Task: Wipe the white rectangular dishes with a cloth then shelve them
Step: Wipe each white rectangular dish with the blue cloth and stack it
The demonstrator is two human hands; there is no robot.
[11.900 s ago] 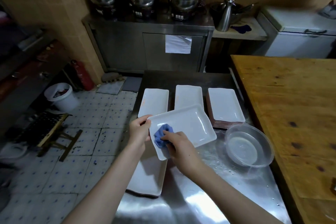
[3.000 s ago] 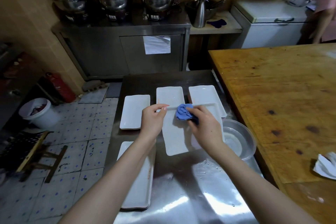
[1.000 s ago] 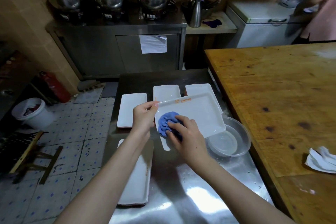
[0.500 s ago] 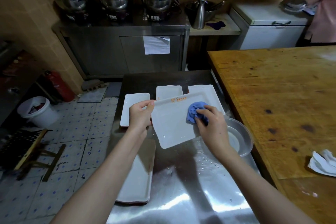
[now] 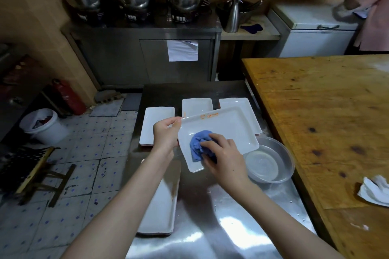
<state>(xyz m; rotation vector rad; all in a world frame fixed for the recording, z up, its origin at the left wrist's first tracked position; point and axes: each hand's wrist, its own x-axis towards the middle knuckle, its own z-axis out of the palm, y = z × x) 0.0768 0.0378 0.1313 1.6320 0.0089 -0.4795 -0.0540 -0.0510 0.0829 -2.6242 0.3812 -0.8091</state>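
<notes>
The white rectangular dish point(image 5: 228, 130) is held tilted above the steel tabletop point(image 5: 210, 221), its far rim bearing a small orange print. The left hand point(image 5: 166, 134) has its grip clamped on the dish's left end, thumb over the rim and fingers curled beneath. The right hand point(image 5: 225, 159) bunches a blue cloth point(image 5: 199, 145) under curled fingers and presses it onto the dish's inner face near the left-hand grip.

Just right of the right hand's grip, a clear plastic bowl point(image 5: 271, 164) sits on the tabletop, partly under the dish's right corner. Beyond both grips three more lots of white dishes lie flat: one stack point(image 5: 156, 124) beyond the left hand, a middle dish point(image 5: 196, 106) and a right stack point(image 5: 233, 102) partly hidden by the held dish. Below the left forearm lies a long white dish point(image 5: 162, 206). Well to the right of the grips stands a wooden table point(image 5: 315, 122) with crumpled white paper point(image 5: 374, 192) at its near edge.
</notes>
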